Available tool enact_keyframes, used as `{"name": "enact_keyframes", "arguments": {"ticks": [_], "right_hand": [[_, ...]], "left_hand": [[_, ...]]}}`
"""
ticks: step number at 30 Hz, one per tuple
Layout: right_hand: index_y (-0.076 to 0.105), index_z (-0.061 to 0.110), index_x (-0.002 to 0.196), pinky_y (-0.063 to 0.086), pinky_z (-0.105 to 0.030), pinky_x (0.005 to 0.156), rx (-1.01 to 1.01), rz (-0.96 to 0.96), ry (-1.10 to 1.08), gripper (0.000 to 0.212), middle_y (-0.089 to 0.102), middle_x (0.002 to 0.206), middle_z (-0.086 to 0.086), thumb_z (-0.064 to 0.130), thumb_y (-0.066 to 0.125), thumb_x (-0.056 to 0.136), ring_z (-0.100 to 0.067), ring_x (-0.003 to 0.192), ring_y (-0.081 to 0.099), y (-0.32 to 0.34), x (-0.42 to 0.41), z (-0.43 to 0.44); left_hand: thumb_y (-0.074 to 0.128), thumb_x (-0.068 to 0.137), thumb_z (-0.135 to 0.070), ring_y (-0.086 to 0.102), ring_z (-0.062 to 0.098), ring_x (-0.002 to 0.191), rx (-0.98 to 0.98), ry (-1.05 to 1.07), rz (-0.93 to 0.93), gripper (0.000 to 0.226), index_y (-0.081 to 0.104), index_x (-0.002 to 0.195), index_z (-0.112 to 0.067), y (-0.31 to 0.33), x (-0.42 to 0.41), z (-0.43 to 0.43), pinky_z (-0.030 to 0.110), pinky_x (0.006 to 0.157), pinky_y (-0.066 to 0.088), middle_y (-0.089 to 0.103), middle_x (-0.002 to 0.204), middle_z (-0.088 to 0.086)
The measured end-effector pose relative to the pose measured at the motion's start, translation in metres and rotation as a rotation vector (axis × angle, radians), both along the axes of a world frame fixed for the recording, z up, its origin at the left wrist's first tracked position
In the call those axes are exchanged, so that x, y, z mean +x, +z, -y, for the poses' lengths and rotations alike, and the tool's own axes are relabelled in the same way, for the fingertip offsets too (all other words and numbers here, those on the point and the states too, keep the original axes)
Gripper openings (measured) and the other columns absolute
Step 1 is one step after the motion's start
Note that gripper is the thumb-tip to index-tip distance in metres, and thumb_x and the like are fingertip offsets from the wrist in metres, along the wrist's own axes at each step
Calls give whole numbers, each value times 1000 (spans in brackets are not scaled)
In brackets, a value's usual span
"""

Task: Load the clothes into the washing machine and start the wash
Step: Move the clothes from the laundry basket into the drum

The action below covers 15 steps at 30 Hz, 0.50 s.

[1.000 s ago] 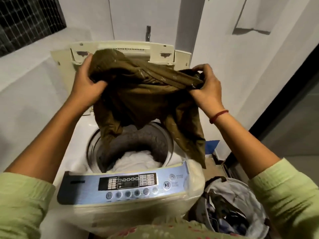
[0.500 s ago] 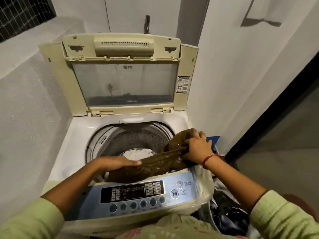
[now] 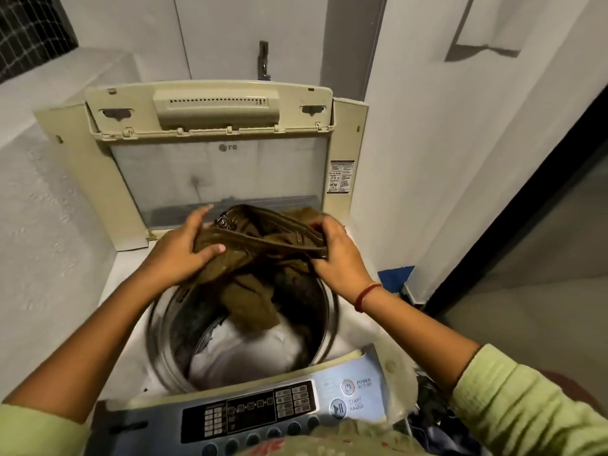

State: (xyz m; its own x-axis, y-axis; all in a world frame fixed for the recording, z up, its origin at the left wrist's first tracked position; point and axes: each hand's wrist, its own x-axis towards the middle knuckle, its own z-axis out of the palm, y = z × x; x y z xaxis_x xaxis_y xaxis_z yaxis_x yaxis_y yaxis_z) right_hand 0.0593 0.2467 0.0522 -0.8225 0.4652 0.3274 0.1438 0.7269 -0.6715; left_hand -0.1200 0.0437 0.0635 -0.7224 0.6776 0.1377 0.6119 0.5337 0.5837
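Observation:
An olive-brown garment [image 3: 253,278] hangs over the open drum [image 3: 171,327] of a top-loading washing machine, its lower end reaching down inside. My left hand [image 3: 181,251] grips the garment's left part, thumb on top. My right hand [image 3: 335,255] pinches its waistband at the right. White laundry [image 3: 250,350] lies at the bottom of the drum. The lid [image 3: 210,153] stands raised at the back. The control panel [image 3: 256,413] with the start/pause button [image 3: 338,408] runs along the near edge.
White walls close in on the left and right of the machine. A bag of dark clothes [image 3: 437,422] sits at the lower right beside the machine. A dark doorway [image 3: 526,199] opens on the right. A blue object [image 3: 394,274] lies by the right wall.
The garment was lowered from in front of the lid to the drum's near edge, then raised and spread over the opening. My view has dropped closer to the drum.

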Motion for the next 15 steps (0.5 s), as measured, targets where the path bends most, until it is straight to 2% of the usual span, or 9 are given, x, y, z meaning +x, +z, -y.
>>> {"name": "enact_keyframes", "arguments": {"ticks": [1,2,3,5,7,8,10,12,15], "right_hand": [[44,23,129,44,-40,99,127,128,10,55,49,131,-7,21,65,79,-25,116,50,-9,-4,-3],[33,28,140,36,-46,107,243,339,30,67,36,145,-9,26,62,80,-32,128,40,-21,-7,-8],[25,33,145,27,-51,112,313,561,81,72,22,154,-9,30,60,82,-37,136,30,-31,-8,-11],[26,38,145,21,-52,115,219,909,281,69,7,158,-8,35,59,85,-40,141,19,-49,-8,-15],[37,32,141,26,-46,113,63,1117,456,58,15,156,-9,34,59,87,-37,137,28,-55,-8,-8],[44,26,137,34,-41,107,37,1167,513,51,31,150,-9,33,58,89,-32,129,39,-54,-8,-4],[58,17,123,41,-30,87,-47,1188,581,38,61,118,-6,36,57,90,-20,101,54,-50,-10,2],[63,18,111,44,-25,83,-187,1212,588,35,62,94,3,43,58,88,-14,87,56,-46,-16,1],[66,12,110,43,-32,94,-234,1149,536,38,62,89,3,42,61,86,-17,92,57,-42,-31,-4]], "left_hand": [[64,86,-28,59,21,107,-101,-39,-92,55,42,137,-28,-3,-3,3,34,91,46,63,118,2],[62,87,-30,60,23,109,-241,-97,-127,47,48,132,-29,-12,-4,6,34,91,47,63,122,3],[60,87,-32,60,24,108,-407,-152,-113,37,55,124,-30,-23,-2,8,33,90,48,64,120,2],[61,87,-33,60,20,101,-684,-261,3,23,63,108,-26,-46,6,11,30,86,47,65,108,0],[62,86,-29,60,18,98,-801,-348,118,19,67,103,-23,-61,10,13,28,85,46,64,102,1],[63,86,-27,61,16,95,-822,-377,172,19,68,102,-21,-65,9,14,28,84,46,64,100,1],[65,84,-26,59,12,82,-840,-415,255,16,70,98,-19,-69,-1,19,26,74,44,64,89,-1],[70,81,-26,56,9,72,-844,-414,289,11,72,90,-20,-69,-16,25,23,68,42,63,80,-3],[76,74,-22,59,12,72,-672,-265,259,5,73,77,-21,-70,-32,27,26,66,44,66,77,-1]]}}
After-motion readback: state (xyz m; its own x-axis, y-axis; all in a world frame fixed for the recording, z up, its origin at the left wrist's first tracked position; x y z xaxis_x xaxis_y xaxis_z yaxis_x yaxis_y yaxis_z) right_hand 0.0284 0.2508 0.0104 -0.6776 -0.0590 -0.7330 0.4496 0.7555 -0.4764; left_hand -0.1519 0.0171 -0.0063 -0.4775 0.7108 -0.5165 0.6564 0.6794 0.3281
